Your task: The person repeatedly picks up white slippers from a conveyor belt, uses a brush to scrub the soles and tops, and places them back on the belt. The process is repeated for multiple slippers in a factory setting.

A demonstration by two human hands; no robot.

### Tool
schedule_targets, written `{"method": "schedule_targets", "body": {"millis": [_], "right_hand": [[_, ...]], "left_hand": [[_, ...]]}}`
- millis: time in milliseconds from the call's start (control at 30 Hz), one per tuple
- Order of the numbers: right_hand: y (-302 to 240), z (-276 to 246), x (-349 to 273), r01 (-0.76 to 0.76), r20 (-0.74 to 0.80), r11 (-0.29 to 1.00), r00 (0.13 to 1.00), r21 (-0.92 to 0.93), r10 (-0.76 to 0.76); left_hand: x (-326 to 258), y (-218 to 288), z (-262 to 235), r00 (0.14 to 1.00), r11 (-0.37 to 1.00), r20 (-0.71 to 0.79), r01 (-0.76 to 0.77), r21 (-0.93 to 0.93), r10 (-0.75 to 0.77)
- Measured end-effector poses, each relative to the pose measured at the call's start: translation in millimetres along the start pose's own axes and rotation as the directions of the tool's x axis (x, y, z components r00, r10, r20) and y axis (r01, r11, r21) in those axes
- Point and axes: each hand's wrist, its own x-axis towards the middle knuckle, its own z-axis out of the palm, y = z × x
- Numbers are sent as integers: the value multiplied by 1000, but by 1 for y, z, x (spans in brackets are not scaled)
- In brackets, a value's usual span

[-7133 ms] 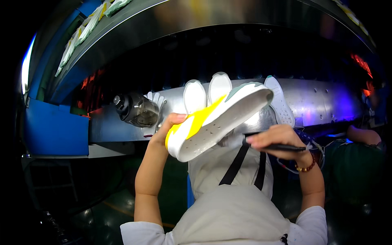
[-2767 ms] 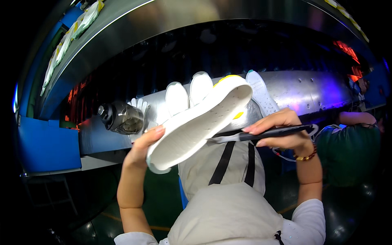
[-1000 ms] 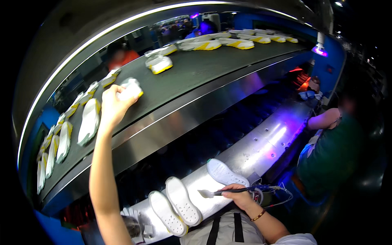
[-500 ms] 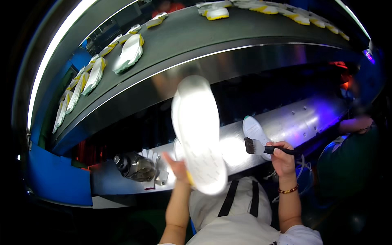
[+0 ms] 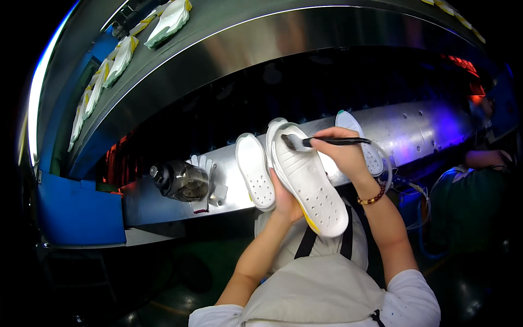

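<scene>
My left hand is closed round the side of a white shoe sole, tilted with its hollow face up; small holes dot one end, and yellow shows on its edge. My right hand grips a brush by its black handle. The dark bristles meet the inside of the sole near its far end. Left of the held sole, a white perforated sole lies on the metal ledge. Another white sole with a green tip rests behind my right hand, which partly covers it.
A dark translucent bottle lies on the metal ledge at the left. Beyond a dark gap curves a conveyor bearing several white and yellow soles. A blue panel stands at far left. A person's arm shows at right.
The sole in my left hand has turned from its flat white face to its hollow face. My right hand has brought the brush up and left onto it. The view has tipped downward.
</scene>
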Motion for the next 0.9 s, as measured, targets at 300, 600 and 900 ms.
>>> {"method": "schedule_targets", "body": {"millis": [300, 600, 900], "right_hand": [[-19, 7, -60, 449, 501, 815, 833, -367, -234], [-50, 0, -11, 129, 219, 990, 969, -53, -115], [-58, -4, -22, -81, 379, 997, 922, -12, 79]], "left_hand": [[-5, 42, -8, 945, 954, -152, -270, 129, 288], [-24, 27, 28, 950, 999, 312, 4, -34, 7], [-21, 39, 38, 954, 951, 63, -299, 79, 294]]}}
